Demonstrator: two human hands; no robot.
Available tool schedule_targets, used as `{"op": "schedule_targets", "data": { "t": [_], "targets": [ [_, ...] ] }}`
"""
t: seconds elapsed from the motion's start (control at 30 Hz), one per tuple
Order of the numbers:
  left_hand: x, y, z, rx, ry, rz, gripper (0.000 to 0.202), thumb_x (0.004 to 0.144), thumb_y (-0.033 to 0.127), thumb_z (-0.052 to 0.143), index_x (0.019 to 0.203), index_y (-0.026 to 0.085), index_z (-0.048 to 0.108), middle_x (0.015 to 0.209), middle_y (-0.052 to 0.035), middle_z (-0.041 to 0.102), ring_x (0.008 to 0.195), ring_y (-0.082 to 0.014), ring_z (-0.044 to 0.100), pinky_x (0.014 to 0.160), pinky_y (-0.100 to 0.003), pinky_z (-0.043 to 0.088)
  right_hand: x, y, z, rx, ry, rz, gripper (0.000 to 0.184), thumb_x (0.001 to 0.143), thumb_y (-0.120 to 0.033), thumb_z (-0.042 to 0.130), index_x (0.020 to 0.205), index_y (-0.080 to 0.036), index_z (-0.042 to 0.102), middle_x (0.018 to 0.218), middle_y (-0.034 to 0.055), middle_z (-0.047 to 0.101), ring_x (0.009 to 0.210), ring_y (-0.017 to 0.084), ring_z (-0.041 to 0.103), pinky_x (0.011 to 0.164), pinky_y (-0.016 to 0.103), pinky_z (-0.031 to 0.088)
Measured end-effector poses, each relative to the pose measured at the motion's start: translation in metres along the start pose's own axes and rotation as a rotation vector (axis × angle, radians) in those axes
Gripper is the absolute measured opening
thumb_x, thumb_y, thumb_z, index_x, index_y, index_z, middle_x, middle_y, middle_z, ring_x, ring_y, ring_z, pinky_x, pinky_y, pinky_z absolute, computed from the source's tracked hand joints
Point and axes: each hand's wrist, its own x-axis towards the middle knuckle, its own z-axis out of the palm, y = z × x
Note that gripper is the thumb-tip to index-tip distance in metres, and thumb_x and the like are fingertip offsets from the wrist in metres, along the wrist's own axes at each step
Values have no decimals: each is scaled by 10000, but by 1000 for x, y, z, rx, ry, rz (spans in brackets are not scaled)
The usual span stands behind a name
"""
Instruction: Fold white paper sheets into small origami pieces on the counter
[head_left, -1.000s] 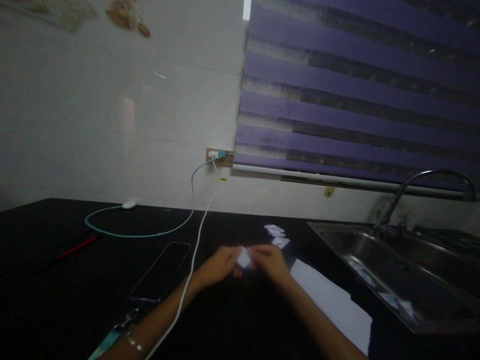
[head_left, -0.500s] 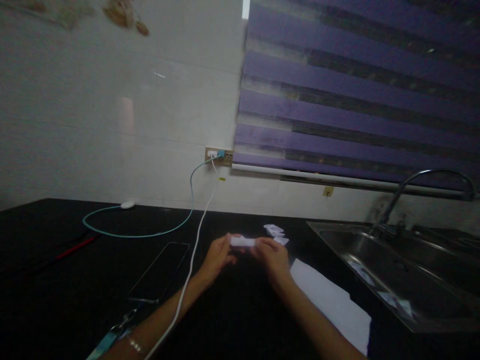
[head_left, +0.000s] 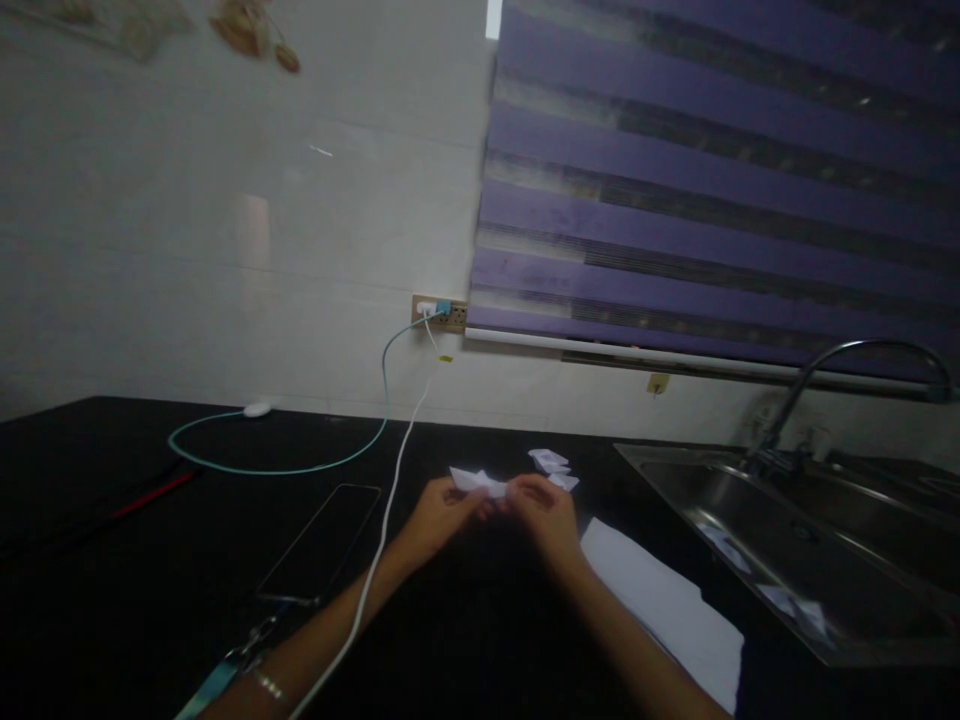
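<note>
A small folded white paper boat (head_left: pixel 474 480) is held above the dark counter, its pointed left end sticking up. My left hand (head_left: pixel 442 515) pinches it from below near the middle, thumb on the near side. At its right end, my right hand (head_left: pixel 541 505) grips the paper between thumb and fingers. Just behind the right hand, folded white paper pieces (head_left: pixel 550 461) lie on the counter. A stack of white paper sheets (head_left: pixel 667 610) rests beside my right forearm, which partly covers it.
To the right is a steel sink (head_left: pixel 750 540) with a curved faucet (head_left: pixel 825 350). A phone (head_left: pixel 321 545) lies left of my left forearm. A white cable (head_left: pixel 395 470) runs from the wall socket (head_left: pixel 450 315) across that forearm. A teal cable (head_left: pixel 262 472) loops at the back left.
The folded paper has gone from a flat strip to a boat shape with a raised left point. My left hand has shifted from its left end to beneath its middle.
</note>
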Motion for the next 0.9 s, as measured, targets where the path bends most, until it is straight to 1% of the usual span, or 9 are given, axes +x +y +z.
{"op": "schedule_targets", "data": {
  "t": [0.07,0.17,0.23,0.3,0.4,0.53,0.6,0.73,0.9],
  "targets": [
    [0,2,-2,24,19,22,339,787,443,638,735,111,685,715,-78,712,662,-184,654,644,-269,489,1,1,-2,7,-49,2,313,630,-409,775,763,-161,638,675,48,685,653,205,663,628,301,516],
    [-1,1,-5,74,12,24,339,808,433,619,710,115,684,719,-77,717,676,-190,662,663,-271,491,0,1,-2,39,-160,12,296,659,-399,758,795,-165,637,663,27,671,638,180,649,613,278,504],
    [-2,-1,-7,109,-25,28,343,818,433,609,714,116,688,725,-74,719,688,-190,666,662,-263,488,-1,0,-1,81,-230,53,318,671,-408,749,851,-168,644,695,27,680,654,180,658,629,282,509],
    [-3,-2,-7,143,-66,38,347,828,437,596,731,119,694,727,-66,718,690,-185,665,657,-255,484,-4,-3,1,72,-267,86,337,678,-421,744,875,-161,659,725,42,694,676,189,668,650,295,514],
    [-4,-2,-7,198,-109,52,374,852,450,556,731,124,693,722,-56,711,683,-176,658,654,-247,476,-7,-10,4,-39,-273,62,316,697,-424,730,812,-132,693,718,65,705,682,190,663,658,291,505],
    [-4,-4,-8,281,-114,34,439,883,488,480,729,128,677,695,-47,690,647,-164,637,624,-244,461,-6,-16,1,-153,-252,25,290,688,-395,739,762,-115,718,697,69,705,634,166,630,613,264,475],
    [-5,-5,-10,328,-113,34,470,902,499,431,733,129,666,685,-43,676,631,-158,624,609,-242,452,-5,-17,0,-180,-232,22,284,681,-381,744,762,-109,724,664,60,691,598,154,610,588,257,459],
    [-6,-5,-12,411,-123,66,521,923,504,376,683,127,643,617,-31,628,579,-140,593,576,-230,431,-3,-17,-2,-237,-210,24,279,687,-369,736,762,-101,727,605,47,662,542,139,576,528,243,421],
    [-5,-4,-12,398,-136,83,550,930,507,352,659,121,633,569,-24,596,524,-123,565,544,-220,415,-3,-18,-1,-270,-185,19,258,696,-354,728,723,-97,718,567,43,644,522,132,561,516,239,408]
  ]
}}
